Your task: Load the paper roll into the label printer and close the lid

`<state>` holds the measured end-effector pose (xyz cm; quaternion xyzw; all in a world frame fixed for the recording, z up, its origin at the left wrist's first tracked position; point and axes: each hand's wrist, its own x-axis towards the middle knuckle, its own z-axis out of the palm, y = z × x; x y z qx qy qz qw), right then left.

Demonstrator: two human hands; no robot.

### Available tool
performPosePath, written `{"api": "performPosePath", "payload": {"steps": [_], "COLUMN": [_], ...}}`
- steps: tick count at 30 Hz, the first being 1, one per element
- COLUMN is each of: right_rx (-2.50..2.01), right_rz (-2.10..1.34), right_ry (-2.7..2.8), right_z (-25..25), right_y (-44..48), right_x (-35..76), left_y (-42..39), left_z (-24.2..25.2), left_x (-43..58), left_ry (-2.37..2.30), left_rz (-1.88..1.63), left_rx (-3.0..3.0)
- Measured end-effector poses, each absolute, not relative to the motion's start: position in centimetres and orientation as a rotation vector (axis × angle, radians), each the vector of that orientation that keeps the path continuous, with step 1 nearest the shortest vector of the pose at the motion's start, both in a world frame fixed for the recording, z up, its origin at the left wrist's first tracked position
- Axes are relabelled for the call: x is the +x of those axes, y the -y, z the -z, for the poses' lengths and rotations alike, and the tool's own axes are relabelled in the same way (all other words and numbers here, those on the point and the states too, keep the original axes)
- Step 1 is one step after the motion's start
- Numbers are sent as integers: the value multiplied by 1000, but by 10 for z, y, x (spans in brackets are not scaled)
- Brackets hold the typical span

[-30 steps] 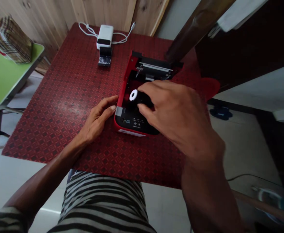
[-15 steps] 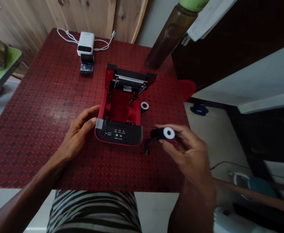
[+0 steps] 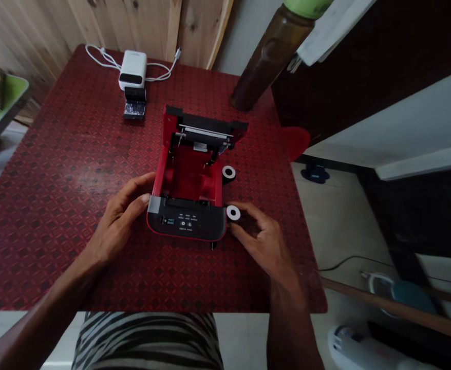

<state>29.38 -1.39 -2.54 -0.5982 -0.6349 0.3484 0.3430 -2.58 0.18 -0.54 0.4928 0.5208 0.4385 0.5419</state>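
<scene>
A red and black label printer (image 3: 187,222) sits on the table with its lid (image 3: 204,134) raised, showing a roller and the hollow red inside. My left hand (image 3: 123,218) grips the printer's left side, thumb at the front corner. In the fingers of my right hand (image 3: 266,241) is a black roll with a white ring end (image 3: 233,213), close against the printer's front right corner. A short dark piece (image 3: 213,245) pokes out below the printer's front edge. A second black roll with a white end (image 3: 229,172) lies against the printer's right side.
Behind, on the red patterned table (image 3: 75,154), lie a white power bank (image 3: 133,67) with a white cable and a crinkled black piece (image 3: 135,105). A tall brown bottle (image 3: 267,61) with a green lid stands at the back right. A red stool (image 3: 295,143) shows beyond the right edge.
My right hand has moved left with the black roll, up to the printer's right side. The black strip trailing from it is now mostly hidden. My left hand stays on the printer.
</scene>
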Motion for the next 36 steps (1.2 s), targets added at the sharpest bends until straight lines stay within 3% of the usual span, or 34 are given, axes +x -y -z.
{"api": "performPosePath", "payload": {"steps": [8, 25, 31, 36], "right_rx": [-1675, -1577, -1651, -1548], "right_rz": [-743, -966, -751, -811], "right_ry": [1592, 1806, 1636, 1678], "right_z": [32, 10, 13, 44], "right_y": [14, 19, -31, -77], "right_x": [303, 323, 331, 298], "left_y": [-2, -1, -1, -2], "left_z": [5, 6, 7, 6], "left_x": [-25, -24, -24, -24], "left_ry": [-1258, -1253, -1245, -1231], "left_rz": [-1046, -1027, -1025, -1026], "left_rx": [1147, 1106, 1098, 1111]}}
